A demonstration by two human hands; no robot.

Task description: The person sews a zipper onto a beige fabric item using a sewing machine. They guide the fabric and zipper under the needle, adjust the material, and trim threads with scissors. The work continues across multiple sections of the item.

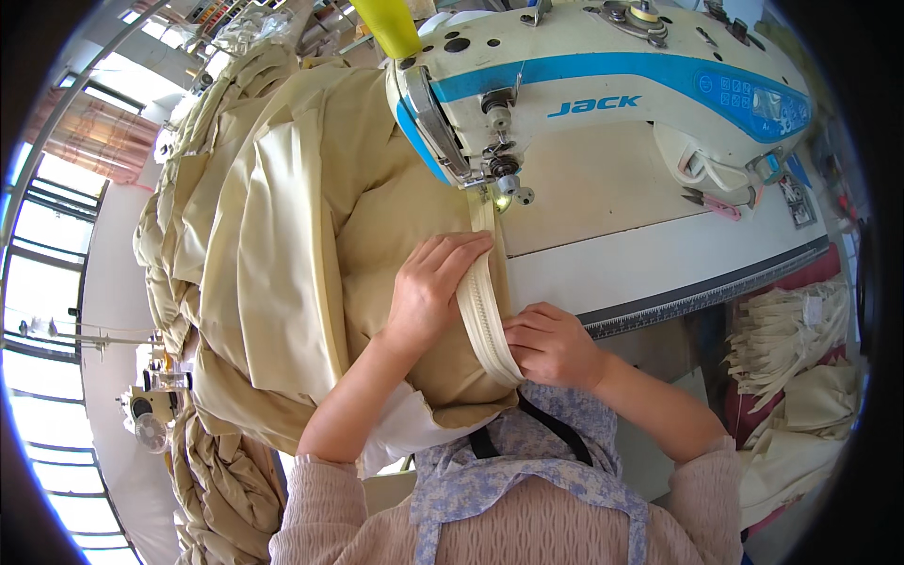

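Observation:
A cream zipper runs down from the needle area of a white and blue sewing machine, along the edge of a large padded beige fabric piece. My left hand is closed on the zipper just below the machine's needle, its fingers bent together over the tape. Lower down, my right hand grips the zipper and the fabric edge from the right side, fingers curled; its fingertips are partly hidden. Under the machine head, a small light shines by the presser foot, whose details are too small to tell.
Bulky beige fabric fills the left side of the table. Pink-handled thread snips lie below the machine's arm. A ruler strip lines the table's front edge. Bundled cream strips sit at the right. A yellow cone stands behind the machine head.

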